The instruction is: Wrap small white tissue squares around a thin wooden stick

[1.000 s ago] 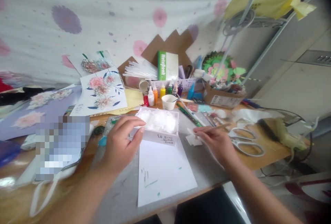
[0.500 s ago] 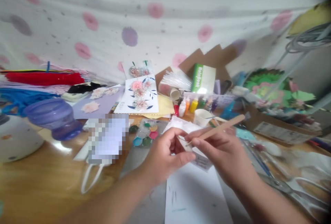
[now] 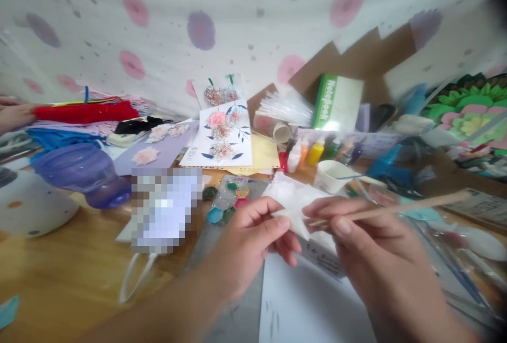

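Note:
My left hand (image 3: 253,237) is raised over the table and pinches a small white tissue square (image 3: 291,208) between thumb and fingers. My right hand (image 3: 372,248) is closed on a thin wooden stick (image 3: 396,208), whose near tip rests against the tissue. The stick points out to the right. Under both hands lie a white sheet of paper (image 3: 301,311) and a white box (image 3: 322,258) with writing on its side, mostly hidden by the hands.
A small white cup (image 3: 332,174), paint bottles (image 3: 304,153), a paint palette (image 3: 225,203), a flower card (image 3: 224,134), a green notebook (image 3: 336,101) and a purple jar (image 3: 81,174) crowd the table. Another person's hand (image 3: 13,115) shows at far left. Paper flowers (image 3: 467,111) stand right.
My left hand left the box and came up with a tissue square. My right hand rose from the table with the stick to meet it. The view swung left and closer.

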Tool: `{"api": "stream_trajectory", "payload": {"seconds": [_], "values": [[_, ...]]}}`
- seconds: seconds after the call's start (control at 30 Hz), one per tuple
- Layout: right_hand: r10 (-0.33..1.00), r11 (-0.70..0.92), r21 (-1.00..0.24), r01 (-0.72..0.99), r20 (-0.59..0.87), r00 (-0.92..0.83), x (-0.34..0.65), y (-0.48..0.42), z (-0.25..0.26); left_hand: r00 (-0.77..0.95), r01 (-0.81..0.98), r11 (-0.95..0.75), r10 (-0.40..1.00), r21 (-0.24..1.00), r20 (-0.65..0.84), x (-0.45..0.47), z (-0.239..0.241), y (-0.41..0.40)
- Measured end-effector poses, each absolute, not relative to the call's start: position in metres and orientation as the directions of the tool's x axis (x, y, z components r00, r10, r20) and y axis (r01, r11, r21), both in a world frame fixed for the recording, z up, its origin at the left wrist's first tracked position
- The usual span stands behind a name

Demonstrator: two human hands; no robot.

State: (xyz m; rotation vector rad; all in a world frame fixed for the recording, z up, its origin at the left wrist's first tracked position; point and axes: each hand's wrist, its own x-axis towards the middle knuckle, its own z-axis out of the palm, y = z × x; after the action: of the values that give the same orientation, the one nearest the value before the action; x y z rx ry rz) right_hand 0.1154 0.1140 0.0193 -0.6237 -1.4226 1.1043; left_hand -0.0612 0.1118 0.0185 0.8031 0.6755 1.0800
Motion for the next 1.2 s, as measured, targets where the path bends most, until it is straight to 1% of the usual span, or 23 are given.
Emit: {"api": "stream_trajectory", "payload": {"seconds": [0.1,0.43,0.53,0.67,0.83,1.0,1.1,1.2], "values": [[0.858,0.456,-0.865,-0.207,0.490,-0.155,0.1149,0.1134,0.0224,0.325,-0.514,0.278,0.939,0.812,-0.115,-0.0605,0.0202,0.1121],[0.845,0.489,-0.855,-0.172,0.513,-0.151,0.1111,0.1141,0.0233,0.333,-0.504,0.301,0.933,0.810,-0.140,-0.0616,0.0204,0.1131],[0.847,0.489,-0.857,-0.161,0.511,-0.148,0.1106,0.1143,0.0241,0.344,-0.502,0.293,0.931,0.814,-0.123,-0.0615,0.0207,0.1122],[0.843,0.505,-0.854,-0.124,0.519,-0.141,0.1088,0.1141,0.0261,0.340,-0.523,0.245,0.938,0.817,-0.064,-0.0615,0.0203,0.1112],[0.837,0.524,-0.850,-0.063,0.527,-0.149,0.1064,0.1133,0.0283,0.362,-0.456,0.236,0.930,0.858,-0.063,-0.0637,0.0181,0.1117],[0.854,0.479,-0.866,-0.141,0.497,-0.155,0.1058,0.1138,0.0278,0.298,-0.404,0.161,0.954,0.901,-0.037,-0.0646,0.0193,0.1139],[0.859,0.457,-0.872,-0.177,0.484,-0.167,0.1054,0.1145,0.0266,0.308,-0.387,0.125,0.951,0.914,0.001,-0.0655,0.0211,0.1149],[0.863,0.447,-0.872,-0.201,0.480,-0.162,0.1057,0.1145,0.0248,0.325,-0.374,0.120,0.946,0.920,0.008,-0.0662,0.0221,0.1151]]}}
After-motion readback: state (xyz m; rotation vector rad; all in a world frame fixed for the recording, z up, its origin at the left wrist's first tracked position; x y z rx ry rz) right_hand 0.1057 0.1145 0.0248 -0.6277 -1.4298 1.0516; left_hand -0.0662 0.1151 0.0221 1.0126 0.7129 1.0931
